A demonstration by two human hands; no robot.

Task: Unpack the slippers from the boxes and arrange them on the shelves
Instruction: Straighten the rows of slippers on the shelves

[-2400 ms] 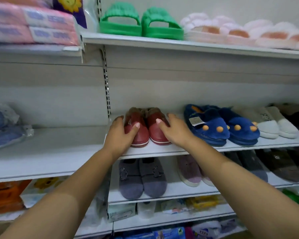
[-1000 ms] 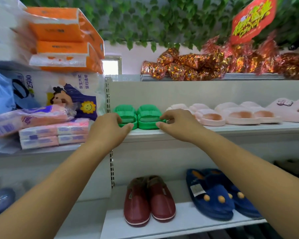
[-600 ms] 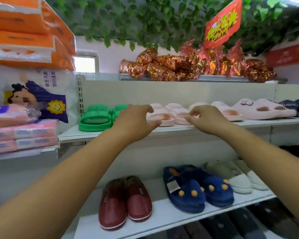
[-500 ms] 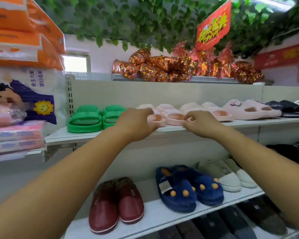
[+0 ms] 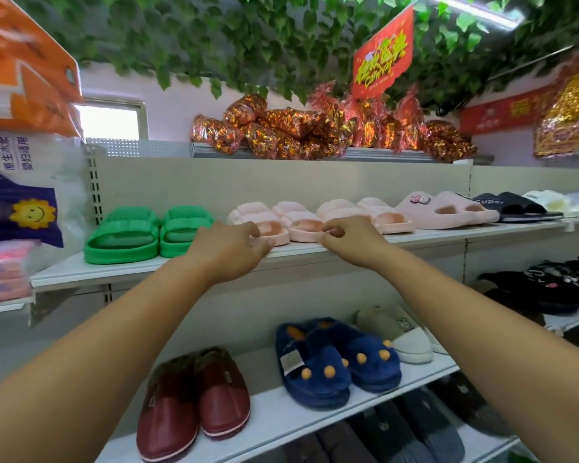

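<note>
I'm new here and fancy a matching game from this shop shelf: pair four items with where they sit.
Things:
1 green slippers
2 dark red slippers
3 blue slippers
4 foil-wrapped packs

Places:
A on the topmost ledge
B lower shelf, right of the dark red pair
C upper shelf, left of the pink pairs
D lower shelf, left end of the row

Pairs: 1-C; 2-D; 3-B; 4-A

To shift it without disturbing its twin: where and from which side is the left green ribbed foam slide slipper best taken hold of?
Grip the left green ribbed foam slide slipper by its arched strap, coming from the front edge of the white shelf: the opening under the strap faces outward, so fingers can likely slip in, thumb on top.
</note>
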